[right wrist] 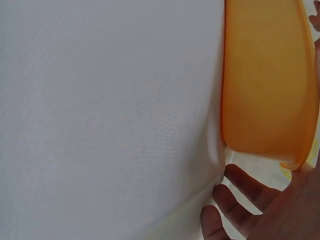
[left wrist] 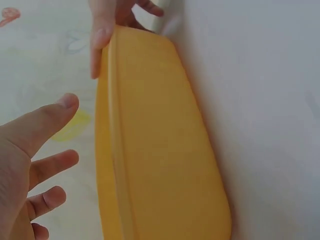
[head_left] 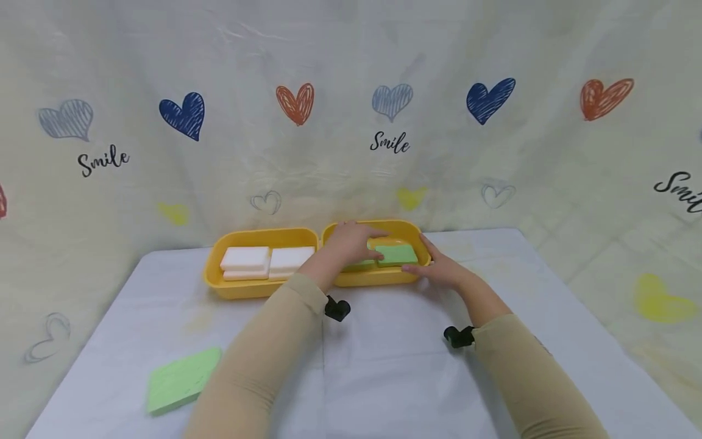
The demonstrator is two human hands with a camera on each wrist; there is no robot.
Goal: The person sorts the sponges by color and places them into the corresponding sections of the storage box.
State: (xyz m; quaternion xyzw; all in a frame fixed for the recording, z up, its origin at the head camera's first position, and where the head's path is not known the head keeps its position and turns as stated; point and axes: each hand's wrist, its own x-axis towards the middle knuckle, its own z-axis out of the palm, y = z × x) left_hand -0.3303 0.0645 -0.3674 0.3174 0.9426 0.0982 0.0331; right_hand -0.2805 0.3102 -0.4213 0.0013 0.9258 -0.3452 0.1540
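My right hand [head_left: 443, 268] grips the right end of a yellow container [head_left: 378, 278], its thumb over the rim and the other fingers outside the end wall. In the right wrist view those fingers [right wrist: 242, 192] reach down beside the tabletop cloth. My left hand [head_left: 351, 242] hovers over the same container with fingers spread, and the left wrist view shows nothing between them. Inside lie green sponge-like blocks [head_left: 396, 255], partly covered by the left hand.
A second yellow container [head_left: 236, 290] sits directly to the left, with several white blocks [head_left: 245, 258] in it. One loose green block [head_left: 183, 379] lies at the front left of the white-covered table [head_left: 384, 360], partly behind my left sleeve. A heart-printed curtain [head_left: 340, 55] hangs close behind.
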